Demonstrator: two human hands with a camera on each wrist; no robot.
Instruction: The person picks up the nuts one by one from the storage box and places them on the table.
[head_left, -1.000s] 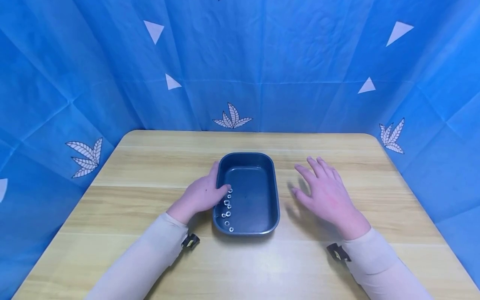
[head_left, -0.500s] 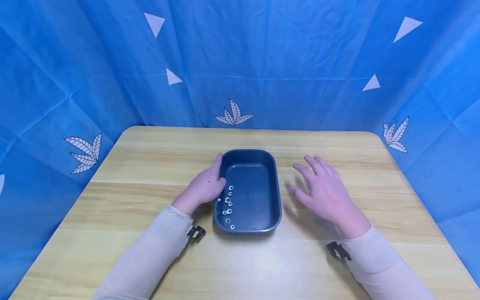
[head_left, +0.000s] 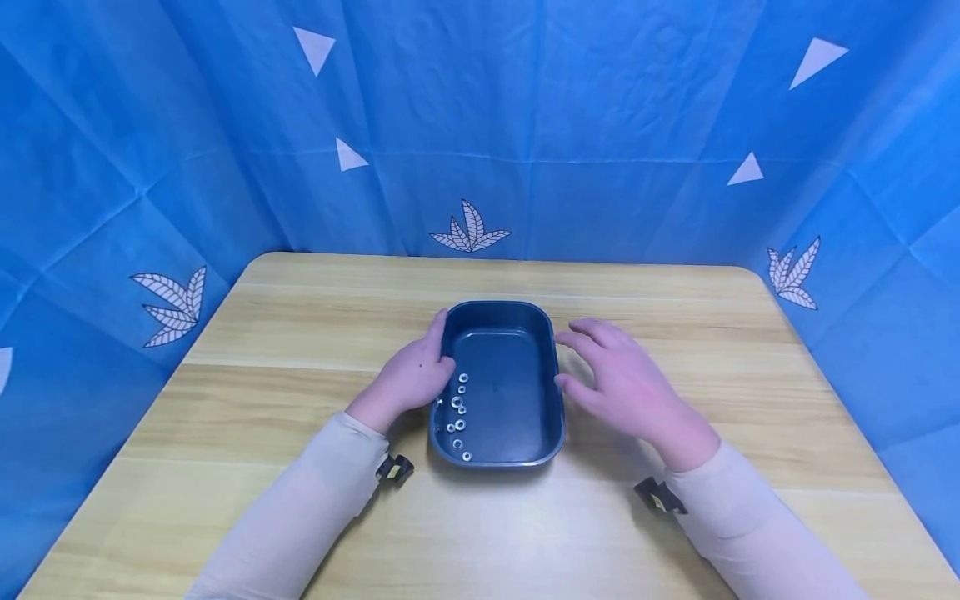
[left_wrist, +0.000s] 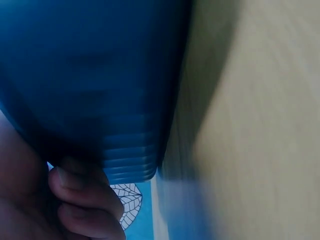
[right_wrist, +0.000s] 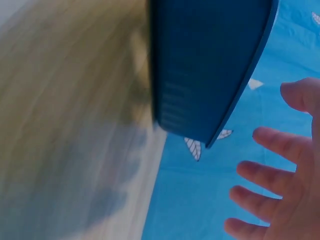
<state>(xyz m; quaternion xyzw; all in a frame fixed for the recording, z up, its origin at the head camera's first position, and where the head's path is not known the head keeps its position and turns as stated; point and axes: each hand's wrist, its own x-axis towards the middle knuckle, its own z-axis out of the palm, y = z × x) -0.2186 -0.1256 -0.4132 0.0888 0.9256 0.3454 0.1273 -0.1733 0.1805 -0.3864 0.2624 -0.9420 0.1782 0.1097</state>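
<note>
A dark blue rectangular plastic tray stands on the table in the head view. Several small silver metal nuts lie along its left side, inside. My left hand grips the left rim, thumb over the edge; in the left wrist view its curled fingers are against the outside of the tray wall. My right hand is at the right rim, fingers spread and fingertips close to the edge. The right wrist view shows those fingers extended, holding nothing, beside the tray.
The wooden table has a pale grain and rounded far corners. Behind it and at both sides hangs a blue cloth with white triangles and leaf prints. A small black wrist camera sits under the left sleeve.
My right hand has moved left, up to the tray's right rim. My left thumb has drawn back from inside the tray toward its left rim. The tray and nuts look almost unmoved.
</note>
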